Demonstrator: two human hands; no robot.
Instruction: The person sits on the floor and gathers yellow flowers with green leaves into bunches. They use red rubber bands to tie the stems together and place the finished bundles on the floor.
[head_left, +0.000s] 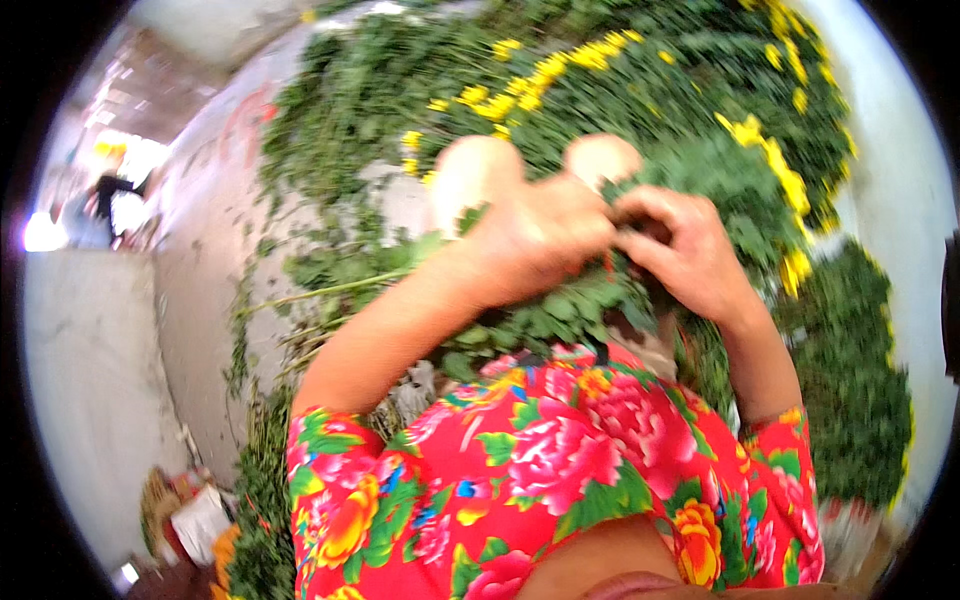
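Observation:
A bunch of leafy flower stems (577, 300) lies across the lap, with bare stalks to the left. At its right side are yellow blooms (784, 176), probably chrysanthemums. My left hand (540, 232) is closed over the stems, knuckles up. Close against it, my right hand (679, 244) has its thumb and forefinger curled together at the left fingertips. Blur and the hands hide what is pinched there. A thin red strip (609, 264), perhaps a tie, shows just below the fingers. Both knees (476, 176) rise beyond the hands.
Cut yellow flowers with long green stems (420, 82) cover the floor ahead. More bunches (847, 375) stand along the pale wall (892, 150) at right. Leaves and stalks (262, 480) pile at left, near a low wall (97, 360). Someone's dark-clothed leg (112, 199) appears far left.

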